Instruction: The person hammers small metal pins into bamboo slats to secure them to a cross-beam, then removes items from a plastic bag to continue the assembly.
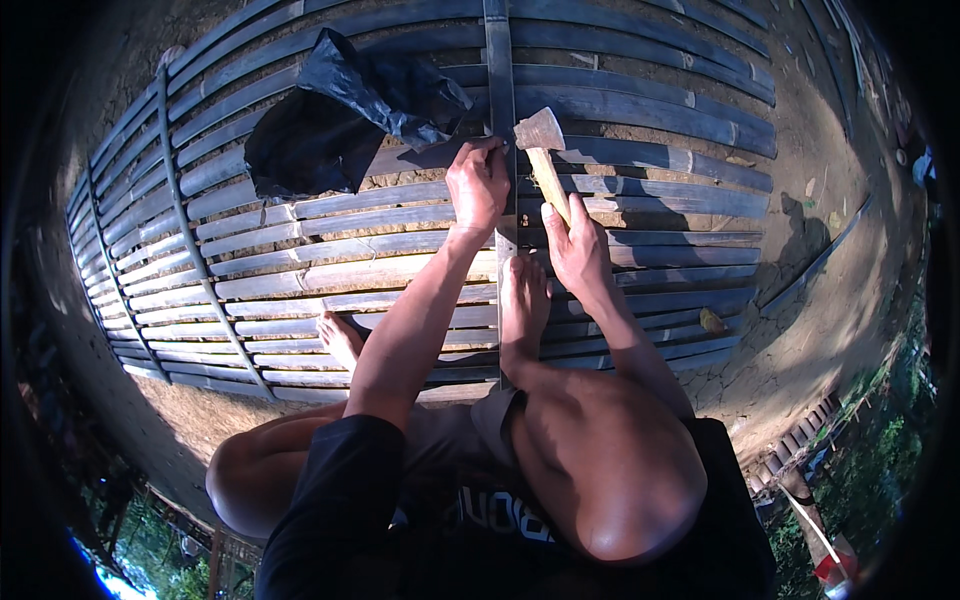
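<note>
My right hand (580, 245) is closed around the pale wooden handle of a hatchet (548, 178). Its metal head points away from me, just right of a long bamboo crosspiece (498, 60). Against the left edge of that strip, my left hand (478, 187) has its thumb and fingers pinched together. Whatever sits between those fingertips is too small to make out. The crosspiece runs across a platform of split bamboo slats (350, 275). My bare right foot (525, 295) rests beside the strip, close to my hands.
A crumpled black plastic bag (350, 115) lies on the slats to the far left. Thin crosspieces (183, 215) bind the platform's left side. Gaps show between slats. Bare dirt (810, 200) borders the right edge, with a loose bamboo strip (815, 262) on it. My left foot (340, 340) stands near the front.
</note>
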`<state>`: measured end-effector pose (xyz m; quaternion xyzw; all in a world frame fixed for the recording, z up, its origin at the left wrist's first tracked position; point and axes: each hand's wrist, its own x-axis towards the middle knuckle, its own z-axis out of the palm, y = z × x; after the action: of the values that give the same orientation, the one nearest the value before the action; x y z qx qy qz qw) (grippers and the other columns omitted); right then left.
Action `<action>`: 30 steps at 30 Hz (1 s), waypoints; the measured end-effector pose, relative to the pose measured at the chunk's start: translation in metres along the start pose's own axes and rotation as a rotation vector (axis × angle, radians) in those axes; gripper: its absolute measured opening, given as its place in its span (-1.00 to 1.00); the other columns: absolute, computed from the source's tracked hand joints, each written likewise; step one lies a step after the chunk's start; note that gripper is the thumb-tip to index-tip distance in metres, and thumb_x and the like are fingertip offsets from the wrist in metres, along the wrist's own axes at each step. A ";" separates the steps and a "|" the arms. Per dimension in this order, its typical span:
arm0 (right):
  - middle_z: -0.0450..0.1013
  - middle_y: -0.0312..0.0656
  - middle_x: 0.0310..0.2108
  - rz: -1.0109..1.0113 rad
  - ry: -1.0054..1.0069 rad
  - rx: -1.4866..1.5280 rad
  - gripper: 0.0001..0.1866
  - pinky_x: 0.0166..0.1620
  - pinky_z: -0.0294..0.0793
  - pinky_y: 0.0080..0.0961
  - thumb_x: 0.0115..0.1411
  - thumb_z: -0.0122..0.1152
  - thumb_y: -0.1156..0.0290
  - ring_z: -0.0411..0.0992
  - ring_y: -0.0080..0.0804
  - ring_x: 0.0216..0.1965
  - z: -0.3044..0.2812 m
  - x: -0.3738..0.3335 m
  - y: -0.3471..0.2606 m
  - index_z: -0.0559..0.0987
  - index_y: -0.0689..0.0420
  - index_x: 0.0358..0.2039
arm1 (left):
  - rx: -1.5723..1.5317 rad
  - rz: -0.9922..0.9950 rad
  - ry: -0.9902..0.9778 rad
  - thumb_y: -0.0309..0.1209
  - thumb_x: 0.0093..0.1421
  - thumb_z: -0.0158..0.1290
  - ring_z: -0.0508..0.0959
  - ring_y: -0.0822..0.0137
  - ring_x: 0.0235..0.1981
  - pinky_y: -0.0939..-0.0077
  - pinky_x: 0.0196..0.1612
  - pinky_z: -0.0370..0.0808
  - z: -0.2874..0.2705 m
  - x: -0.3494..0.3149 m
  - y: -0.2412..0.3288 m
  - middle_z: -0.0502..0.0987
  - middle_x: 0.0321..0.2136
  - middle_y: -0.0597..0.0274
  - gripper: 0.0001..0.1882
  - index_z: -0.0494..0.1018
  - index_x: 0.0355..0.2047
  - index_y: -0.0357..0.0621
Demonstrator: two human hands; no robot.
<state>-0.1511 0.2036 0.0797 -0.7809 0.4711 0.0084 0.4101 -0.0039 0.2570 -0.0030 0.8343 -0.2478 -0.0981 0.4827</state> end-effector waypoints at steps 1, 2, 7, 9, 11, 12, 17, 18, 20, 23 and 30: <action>0.50 0.30 -0.40 0.012 -0.001 0.009 -0.39 -0.32 0.49 -0.06 0.38 -0.01 0.01 0.51 0.28 -0.33 0.000 -0.001 -0.002 0.41 0.43 0.03 | 0.010 0.002 0.008 -0.54 0.14 0.20 0.65 0.23 -0.50 0.47 -0.40 0.53 0.000 0.000 0.000 0.63 -0.42 0.06 -0.93 0.63 -0.36 -0.28; 0.50 0.29 -0.41 -0.037 0.024 0.021 -0.40 -0.33 0.48 -0.06 0.38 0.02 0.03 0.51 0.27 -0.34 -0.002 -0.001 -0.003 0.42 0.43 0.02 | -0.028 -0.013 0.007 -0.54 0.13 0.19 0.65 0.16 -0.47 0.41 -0.38 0.53 0.000 -0.001 0.000 0.63 -0.41 0.06 -0.94 0.62 -0.37 -0.25; 0.48 0.24 -0.49 -0.351 0.273 0.090 -0.53 -0.41 0.46 -0.09 0.36 0.10 0.21 0.50 0.19 -0.44 -0.001 -0.010 -0.002 0.44 0.47 -0.05 | -0.113 -0.034 0.002 -0.57 0.12 0.16 0.64 0.02 -0.40 0.28 -0.31 0.54 0.001 -0.001 0.001 0.62 -0.40 0.06 -0.94 0.62 -0.39 -0.22; 0.48 0.24 -0.50 -0.241 0.141 -0.061 -0.55 -0.46 0.45 -0.11 0.37 0.08 0.23 0.52 0.15 -0.47 0.003 -0.003 0.006 0.43 0.45 -0.03 | -0.046 -0.045 -0.014 -0.58 0.11 0.16 0.64 0.03 -0.39 0.28 -0.29 0.54 0.002 -0.002 0.002 0.62 -0.39 0.06 -0.94 0.62 -0.40 -0.23; 0.48 0.24 -0.50 -0.038 -0.113 -0.119 -0.55 -0.49 0.45 -0.15 0.37 0.08 0.23 0.53 0.14 -0.47 -0.009 0.007 -0.008 0.41 0.43 0.00 | -0.014 -0.011 -0.006 -0.58 0.12 0.16 0.65 0.08 -0.42 0.33 -0.32 0.54 0.002 -0.003 -0.001 0.62 -0.39 0.05 -0.94 0.62 -0.39 -0.26; 0.48 0.24 -0.50 -0.088 -0.026 -0.066 -0.56 -0.48 0.45 -0.15 0.38 0.08 0.23 0.53 0.15 -0.46 -0.011 0.004 -0.008 0.41 0.43 -0.01 | -0.017 0.030 0.006 -0.56 0.13 0.17 0.65 0.14 -0.46 0.39 -0.36 0.53 0.001 -0.004 -0.003 0.63 -0.40 0.04 -0.93 0.62 -0.37 -0.28; 0.44 0.19 -0.55 -0.270 0.184 0.260 -0.64 -0.49 0.39 -0.11 0.37 0.09 0.30 0.45 0.29 -0.49 -0.014 -0.004 -0.024 0.39 0.41 -0.08 | -0.070 0.027 0.003 -0.56 0.14 0.17 0.64 0.20 -0.51 0.45 -0.42 0.51 0.000 -0.002 -0.002 0.62 -0.41 0.05 -0.92 0.62 -0.36 -0.32; 0.45 0.18 -0.55 -0.434 0.299 0.232 -0.64 -0.50 0.39 -0.10 0.35 0.11 0.32 0.46 0.27 -0.49 0.001 0.000 -0.004 0.39 0.42 -0.07 | -0.081 0.017 -0.002 -0.55 0.14 0.17 0.64 0.21 -0.49 0.45 -0.41 0.51 0.001 0.000 0.000 0.61 -0.41 0.05 -0.91 0.62 -0.36 -0.33; 0.37 0.15 -0.60 -0.286 0.180 -0.034 -0.54 -0.56 0.33 -0.26 0.39 0.06 0.19 0.43 -0.03 -0.62 0.016 0.001 0.018 0.38 0.42 -0.03 | -0.073 0.017 -0.004 -0.55 0.14 0.17 0.64 0.22 -0.48 0.45 -0.40 0.51 0.003 -0.002 0.001 0.61 -0.41 0.03 -0.90 0.61 -0.35 -0.34; 0.38 0.13 -0.60 -0.093 0.049 0.057 -0.51 -0.51 0.36 -0.23 0.41 0.04 0.14 0.42 0.01 -0.59 0.008 -0.005 0.002 0.40 0.41 0.01 | -0.055 0.007 -0.027 -0.55 0.14 0.18 0.64 0.23 -0.47 0.45 -0.39 0.51 0.000 -0.001 -0.003 0.60 -0.41 0.02 -0.90 0.61 -0.33 -0.34; 0.41 0.11 -0.56 -0.267 0.227 -0.063 -0.55 -0.51 0.39 -0.31 0.38 0.08 0.19 0.47 -0.10 -0.58 0.022 -0.001 0.022 0.40 0.41 -0.03 | -0.108 -0.039 -0.029 -0.56 0.14 0.15 0.64 0.17 -0.45 0.42 -0.38 0.51 0.004 -0.001 -0.001 0.60 -0.44 0.03 -0.89 0.61 -0.32 -0.31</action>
<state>-0.1592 0.2139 0.0513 -0.8449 0.4061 -0.1197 0.3271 -0.0056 0.2548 -0.0059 0.8101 -0.2326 -0.1329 0.5215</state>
